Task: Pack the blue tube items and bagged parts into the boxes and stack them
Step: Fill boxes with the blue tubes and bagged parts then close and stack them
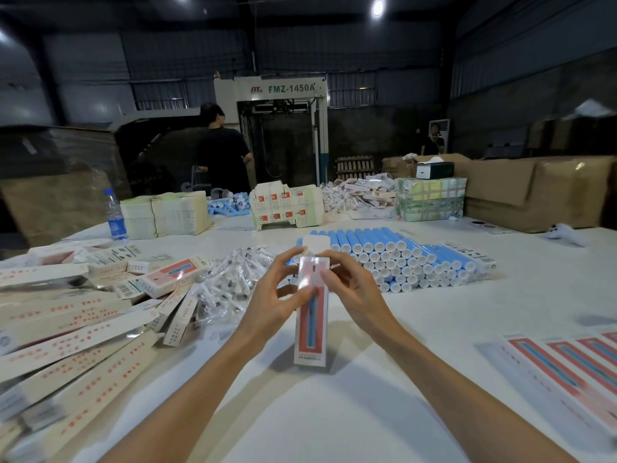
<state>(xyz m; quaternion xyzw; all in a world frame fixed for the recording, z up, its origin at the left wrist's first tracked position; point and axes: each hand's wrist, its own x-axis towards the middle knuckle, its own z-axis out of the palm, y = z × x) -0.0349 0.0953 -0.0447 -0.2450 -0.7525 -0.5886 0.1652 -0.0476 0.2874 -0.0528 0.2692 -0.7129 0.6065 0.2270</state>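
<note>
Cardboard box (312,315), likely light & crushable, flap (316,243) open at 12 o'clock: L hand (272,297) & R hand (352,289) fingers (337,259) pinch its upper sides, prob the safest hold.

1. Centre of the table (334,412): a box (312,329) stands on end, held between the left hand (270,295) and the right hand (354,289).
2. Behind it on the right sit the stacked tubes (400,259), and behind it on the left the bagged parts (230,275).
3. Far left, there's a pile of boxes (66,329).
4. Near right, a row of boxes (567,369) lies flat.
5. Back left, a bottle (115,215) stands beside the flat cartons (167,212).
</note>
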